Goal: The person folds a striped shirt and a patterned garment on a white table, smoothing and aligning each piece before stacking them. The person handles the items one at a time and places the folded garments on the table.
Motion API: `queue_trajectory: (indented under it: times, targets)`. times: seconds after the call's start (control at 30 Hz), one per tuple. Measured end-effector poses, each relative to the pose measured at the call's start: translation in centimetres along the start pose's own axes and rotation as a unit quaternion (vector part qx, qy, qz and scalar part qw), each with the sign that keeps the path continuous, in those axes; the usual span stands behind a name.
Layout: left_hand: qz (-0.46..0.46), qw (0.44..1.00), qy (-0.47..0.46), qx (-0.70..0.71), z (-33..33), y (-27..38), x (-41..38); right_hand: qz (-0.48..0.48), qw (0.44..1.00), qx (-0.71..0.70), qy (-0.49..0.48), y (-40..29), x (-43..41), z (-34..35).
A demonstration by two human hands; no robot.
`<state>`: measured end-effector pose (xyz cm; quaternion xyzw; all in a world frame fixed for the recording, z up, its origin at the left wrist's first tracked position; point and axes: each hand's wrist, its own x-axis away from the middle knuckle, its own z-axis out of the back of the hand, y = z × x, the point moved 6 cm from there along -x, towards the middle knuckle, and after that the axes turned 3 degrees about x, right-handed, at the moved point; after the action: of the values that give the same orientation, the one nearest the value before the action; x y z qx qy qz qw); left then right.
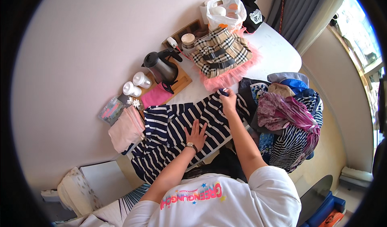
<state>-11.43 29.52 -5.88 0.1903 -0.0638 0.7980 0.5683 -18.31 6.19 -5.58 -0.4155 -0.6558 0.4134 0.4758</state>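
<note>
A navy and white striped garment (pixel 181 127) lies spread over the front of the white table, its left end hanging past the edge. My left hand (pixel 196 134), with a watch at the wrist, rests on the stripes with fingers apart. Near the garment's upper right edge, my right hand (pixel 228 100) grips a bunched bit of the same cloth. Just beyond it lies a plaid garment with black buckle straps (pixel 220 56), on top of pink tulle (pixel 214 83). Folded pale pink cloth (pixel 127 130) sits at the garment's left end.
A heap of mixed clothes (pixel 290 115) covers the table's right end. An electric kettle (pixel 161 66) and two white lidded cups (pixel 137 83) stand by a wooden tray (pixel 183 75) with a pink cloth (pixel 157 95). Behind are a lidded jar (pixel 188 41) and a white plastic bag (pixel 226 13).
</note>
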Motion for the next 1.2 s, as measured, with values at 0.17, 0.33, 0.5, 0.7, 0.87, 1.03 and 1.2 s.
queue_trajectory:
  times: [0.17, 0.33, 0.5, 0.7, 0.87, 1.03, 1.2]
  targets:
    - [-0.024, 0.998, 0.042, 0.034, 0.0, 0.5, 0.2, 0.206, 0.901, 0.365, 0.116, -2.5, -3.3, 7.3]
    - [-0.005, 0.951, 0.261, 0.168, 2.7, -3.6, -1.9, 0.253, 0.759, 0.583, 0.142, -5.5, -1.0, 4.5]
    - [0.201, 0.936, 0.248, 0.147, 2.5, -9.1, -2.3, 0.159, 0.705, 0.69, 0.04, -2.2, -1.9, 1.4]
    - [0.24, 0.918, 0.258, 0.183, -0.3, -12.5, 0.6, 0.409, 0.667, 0.623, -0.01, -2.2, -1.5, -3.0]
    - [0.231, 0.904, 0.342, 0.112, 1.7, -11.6, 1.3, 0.425, 0.67, 0.609, 0.0, -1.5, -3.4, -3.9]
    - [0.009, 0.957, 0.275, 0.087, 2.8, -5.1, 3.2, 0.421, 0.731, 0.537, -0.016, -3.6, -1.4, -1.9]
    - [-0.003, 0.981, 0.16, 0.106, -1.2, -2.5, 3.7, 0.123, 0.736, 0.664, -0.042, -2.1, -1.2, 4.1]
